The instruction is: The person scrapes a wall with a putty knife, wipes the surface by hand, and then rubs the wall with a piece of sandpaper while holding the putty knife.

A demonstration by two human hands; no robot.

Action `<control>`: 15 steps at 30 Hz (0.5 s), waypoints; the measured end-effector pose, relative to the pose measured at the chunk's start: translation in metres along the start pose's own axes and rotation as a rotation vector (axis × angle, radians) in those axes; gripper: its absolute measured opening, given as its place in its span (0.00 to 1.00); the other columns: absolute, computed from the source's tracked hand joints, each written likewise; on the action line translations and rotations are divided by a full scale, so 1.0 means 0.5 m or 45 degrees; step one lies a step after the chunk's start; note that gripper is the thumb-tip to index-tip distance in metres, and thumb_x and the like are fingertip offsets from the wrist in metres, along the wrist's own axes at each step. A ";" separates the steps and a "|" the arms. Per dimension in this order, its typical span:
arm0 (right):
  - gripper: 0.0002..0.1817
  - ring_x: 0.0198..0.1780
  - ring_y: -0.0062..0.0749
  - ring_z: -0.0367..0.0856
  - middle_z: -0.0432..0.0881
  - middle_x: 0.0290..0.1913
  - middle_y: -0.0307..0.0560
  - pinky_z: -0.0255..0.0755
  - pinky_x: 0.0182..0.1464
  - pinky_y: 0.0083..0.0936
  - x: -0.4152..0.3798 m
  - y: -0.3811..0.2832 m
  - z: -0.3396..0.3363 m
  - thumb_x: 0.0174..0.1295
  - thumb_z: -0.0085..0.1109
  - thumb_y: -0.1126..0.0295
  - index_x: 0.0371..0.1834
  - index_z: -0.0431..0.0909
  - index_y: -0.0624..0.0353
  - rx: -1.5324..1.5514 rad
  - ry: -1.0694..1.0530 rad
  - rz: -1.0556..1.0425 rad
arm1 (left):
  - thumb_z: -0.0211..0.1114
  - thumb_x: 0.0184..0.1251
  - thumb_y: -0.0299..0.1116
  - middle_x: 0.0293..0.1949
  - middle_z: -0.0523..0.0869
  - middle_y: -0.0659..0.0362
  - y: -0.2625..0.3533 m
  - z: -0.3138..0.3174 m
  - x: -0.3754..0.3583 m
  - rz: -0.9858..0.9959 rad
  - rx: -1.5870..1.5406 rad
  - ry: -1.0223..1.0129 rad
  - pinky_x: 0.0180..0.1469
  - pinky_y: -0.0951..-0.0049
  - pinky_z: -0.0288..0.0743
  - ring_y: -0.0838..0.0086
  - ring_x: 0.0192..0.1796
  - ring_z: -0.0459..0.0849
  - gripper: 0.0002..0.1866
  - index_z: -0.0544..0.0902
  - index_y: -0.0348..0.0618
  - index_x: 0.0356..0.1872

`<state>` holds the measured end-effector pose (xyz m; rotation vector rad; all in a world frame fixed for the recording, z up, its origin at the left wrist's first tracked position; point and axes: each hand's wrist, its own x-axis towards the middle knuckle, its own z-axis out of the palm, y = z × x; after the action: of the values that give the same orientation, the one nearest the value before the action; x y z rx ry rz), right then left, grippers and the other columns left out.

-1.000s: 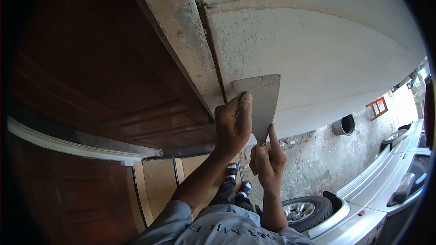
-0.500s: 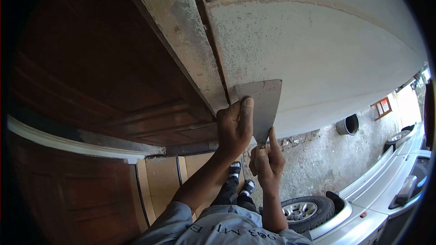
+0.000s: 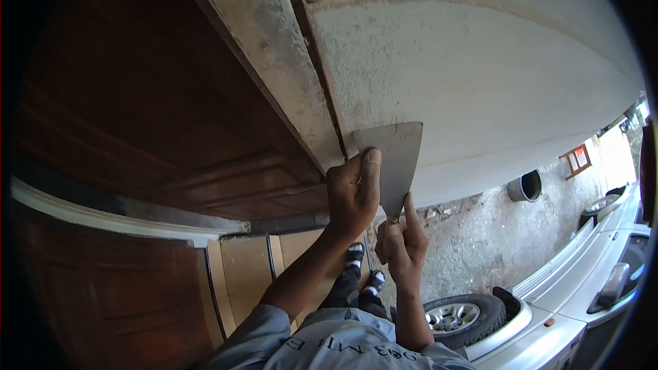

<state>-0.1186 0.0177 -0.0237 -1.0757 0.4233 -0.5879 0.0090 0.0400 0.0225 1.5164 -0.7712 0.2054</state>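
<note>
A wide putty knife [image 3: 397, 161] lies with its metal blade against or close over the white wall [image 3: 466, 82], its broad edge pointing up the wall. My right hand [image 3: 404, 250] is closed round its handle, the index finger stretched along the base of the blade. From the left side my left hand [image 3: 354, 190] is closed at the blade's left edge, thumb pressed flat on its face; the other fingers are curled and partly hidden. Just left of the blade runs a dark gap [image 3: 321, 68] between the wall and a worn, patchy door frame [image 3: 274, 48].
A dark brown panelled door [image 3: 151, 103] fills the left. Below are my sandalled feet on wooden boards [image 3: 243, 267]. To the right, rough concrete ground [image 3: 473, 247] holds a dark bucket [image 3: 526, 186] and a small red-brown frame [image 3: 577, 162]. A silver vehicle [image 3: 548, 301] stands at lower right.
The putty knife and both hands have shifted very slightly left in the view, along with a small shift of the camera. Both grips look the same.
</note>
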 end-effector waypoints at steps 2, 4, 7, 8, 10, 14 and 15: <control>0.29 0.21 0.10 0.63 0.69 0.22 0.33 0.58 0.22 0.10 0.010 -0.008 -0.003 0.62 0.47 0.75 0.67 0.53 0.66 -0.056 -0.040 -0.096 | 0.49 0.69 0.33 0.09 0.64 0.58 -0.004 -0.001 -0.002 0.007 -0.003 0.000 0.16 0.73 0.54 0.82 0.13 0.63 0.18 0.70 0.36 0.18; 0.29 0.21 0.10 0.64 0.69 0.23 0.33 0.59 0.22 0.10 0.021 -0.036 0.010 0.62 0.47 0.75 0.67 0.53 0.66 -0.082 -0.069 -0.163 | 0.50 0.69 0.33 0.09 0.64 0.58 0.035 -0.011 0.029 0.007 0.042 -0.037 0.16 0.73 0.54 0.82 0.13 0.64 0.18 0.70 0.35 0.18; 0.29 0.21 0.10 0.64 0.69 0.22 0.32 0.60 0.23 0.10 0.002 -0.003 0.002 0.62 0.46 0.76 0.67 0.53 0.66 -0.071 -0.014 -0.074 | 0.50 0.69 0.34 0.09 0.64 0.58 -0.003 -0.010 -0.006 -0.045 0.059 -0.033 0.16 0.73 0.54 0.82 0.13 0.63 0.19 0.70 0.35 0.18; 0.29 0.21 0.11 0.64 0.69 0.22 0.32 0.60 0.23 0.10 -0.002 0.005 -0.001 0.62 0.46 0.76 0.67 0.53 0.66 -0.081 0.010 -0.025 | 0.50 0.69 0.34 0.09 0.64 0.58 -0.002 -0.009 0.001 -0.013 0.055 -0.031 0.16 0.73 0.54 0.82 0.13 0.63 0.19 0.70 0.35 0.18; 0.29 0.21 0.11 0.64 0.68 0.22 0.32 0.60 0.23 0.10 0.012 -0.014 0.009 0.62 0.47 0.76 0.67 0.53 0.66 -0.048 -0.014 -0.066 | 0.50 0.69 0.34 0.09 0.63 0.58 0.008 -0.008 0.005 0.011 0.057 -0.039 0.16 0.74 0.54 0.82 0.14 0.63 0.19 0.70 0.35 0.18; 0.29 0.21 0.11 0.64 0.69 0.23 0.33 0.60 0.23 0.10 0.002 -0.007 0.006 0.62 0.47 0.75 0.67 0.53 0.67 -0.088 0.007 -0.079 | 0.51 0.69 0.34 0.09 0.63 0.57 0.004 -0.006 -0.003 -0.087 -0.004 -0.025 0.17 0.74 0.54 0.82 0.14 0.62 0.19 0.70 0.35 0.18; 0.29 0.22 0.11 0.64 0.69 0.23 0.33 0.60 0.23 0.10 -0.006 -0.007 0.006 0.62 0.47 0.75 0.67 0.53 0.67 -0.096 0.011 -0.046 | 0.51 0.69 0.35 0.10 0.63 0.57 0.008 -0.005 -0.008 -0.094 -0.020 -0.018 0.17 0.74 0.54 0.82 0.14 0.62 0.19 0.69 0.34 0.18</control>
<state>-0.1199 0.0206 -0.0192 -1.1554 0.4376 -0.6124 0.0045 0.0440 0.0239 1.5302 -0.7247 0.1335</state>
